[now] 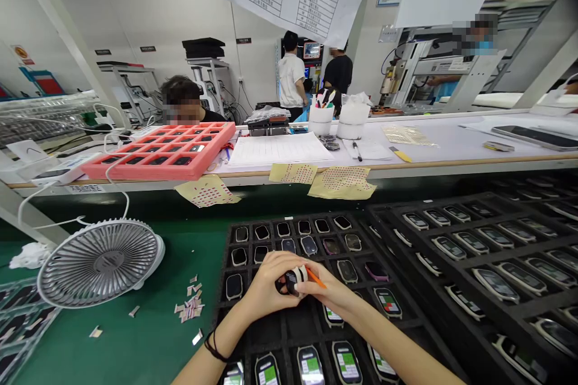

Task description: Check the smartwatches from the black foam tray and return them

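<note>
My left hand (270,284) is curled around a small black watch body (291,281), held just above a black foam tray (253,332). My right hand (330,290) meets it from the right, pinching a thin orange stick (315,278) whose tip rests against the watch body. The tray's pockets hold several more watch bodies, some with green-labelled screens (310,367) in the near row. Both hands are closed and touch each other over the tray's middle.
A second black tray (510,234) of watch bodies fills the right. A small white fan (100,261) and paper scraps (189,307) lie on the green mat at left. A pink tray (203,159), papers and cups stand on the raised shelf. People work behind.
</note>
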Demonstrator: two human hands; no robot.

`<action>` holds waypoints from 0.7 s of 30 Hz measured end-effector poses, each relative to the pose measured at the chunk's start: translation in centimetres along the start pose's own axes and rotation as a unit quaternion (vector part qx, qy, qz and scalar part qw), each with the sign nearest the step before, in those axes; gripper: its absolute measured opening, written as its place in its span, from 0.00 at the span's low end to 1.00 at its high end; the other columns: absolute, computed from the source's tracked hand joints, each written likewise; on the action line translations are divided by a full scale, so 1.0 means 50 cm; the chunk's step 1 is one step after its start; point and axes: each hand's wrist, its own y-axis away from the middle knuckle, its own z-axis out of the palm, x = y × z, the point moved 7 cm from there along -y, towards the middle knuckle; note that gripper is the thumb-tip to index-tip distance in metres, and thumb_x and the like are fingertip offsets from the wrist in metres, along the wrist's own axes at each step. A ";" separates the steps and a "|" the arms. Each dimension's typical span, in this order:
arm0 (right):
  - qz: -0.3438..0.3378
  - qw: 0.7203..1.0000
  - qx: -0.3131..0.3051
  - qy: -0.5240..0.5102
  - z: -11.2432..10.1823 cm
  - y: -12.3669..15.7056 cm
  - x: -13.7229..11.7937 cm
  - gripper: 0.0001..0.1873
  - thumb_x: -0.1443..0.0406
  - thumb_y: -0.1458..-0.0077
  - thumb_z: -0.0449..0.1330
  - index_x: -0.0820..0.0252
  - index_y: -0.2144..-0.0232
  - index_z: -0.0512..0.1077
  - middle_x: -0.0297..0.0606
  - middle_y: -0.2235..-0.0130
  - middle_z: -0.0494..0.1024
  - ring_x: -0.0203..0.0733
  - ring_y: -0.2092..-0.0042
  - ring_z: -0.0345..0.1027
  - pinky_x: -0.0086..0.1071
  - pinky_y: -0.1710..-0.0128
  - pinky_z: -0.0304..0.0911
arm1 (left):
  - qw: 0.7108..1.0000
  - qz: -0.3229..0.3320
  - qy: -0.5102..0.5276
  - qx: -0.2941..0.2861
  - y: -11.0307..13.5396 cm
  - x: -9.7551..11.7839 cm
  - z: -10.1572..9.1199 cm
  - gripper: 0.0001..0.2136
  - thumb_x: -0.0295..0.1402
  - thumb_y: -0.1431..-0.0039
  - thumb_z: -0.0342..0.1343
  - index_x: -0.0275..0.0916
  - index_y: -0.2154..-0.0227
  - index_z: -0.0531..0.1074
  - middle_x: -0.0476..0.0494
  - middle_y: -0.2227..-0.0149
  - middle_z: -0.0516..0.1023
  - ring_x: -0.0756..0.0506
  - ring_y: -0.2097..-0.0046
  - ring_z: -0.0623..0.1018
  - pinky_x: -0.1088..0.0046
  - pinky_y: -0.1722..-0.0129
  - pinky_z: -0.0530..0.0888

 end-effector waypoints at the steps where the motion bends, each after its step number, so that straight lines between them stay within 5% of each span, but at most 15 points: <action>1: 0.001 1.000 0.001 -0.003 -0.001 0.001 0.001 0.27 0.65 0.62 0.70 0.56 0.56 0.72 0.35 0.62 0.77 0.45 0.57 0.71 0.40 0.52 0.63 | 1.000 0.001 0.002 -0.001 0.000 0.001 0.000 0.24 0.23 0.59 0.59 0.43 0.55 0.71 0.43 0.55 0.78 0.39 0.52 0.74 0.58 0.50 0.67; 8: -0.026 0.997 0.015 0.076 -0.005 0.001 -0.015 0.27 0.58 0.61 0.70 0.57 0.56 0.72 0.37 0.61 0.77 0.46 0.57 0.70 0.40 0.52 0.63 | 1.000 0.001 0.010 -0.001 0.000 0.002 -0.004 0.27 0.21 0.60 0.59 0.43 0.52 0.70 0.43 0.52 0.76 0.39 0.49 0.72 0.57 0.48 0.66; 14: -0.145 0.972 0.132 0.127 -0.058 0.022 -0.088 0.23 0.50 0.41 0.51 0.60 0.58 0.73 0.37 0.72 0.78 0.40 0.73 0.71 0.36 0.67 0.66 | 0.997 -0.063 0.045 0.016 0.003 -0.018 -0.017 0.25 0.24 0.56 0.62 0.43 0.52 0.69 0.39 0.47 0.71 0.39 0.47 0.71 0.57 0.47 0.67; 21: -0.210 0.957 0.181 0.088 -0.068 0.053 -0.117 0.29 0.48 0.43 0.51 0.61 0.84 0.74 0.38 0.86 0.72 0.38 0.85 0.63 0.31 0.84 0.58 | 0.992 -0.103 0.066 0.012 0.006 -0.030 -0.010 0.25 0.24 0.57 0.62 0.40 0.52 0.70 0.38 0.49 0.73 0.39 0.48 0.73 0.62 0.54 0.74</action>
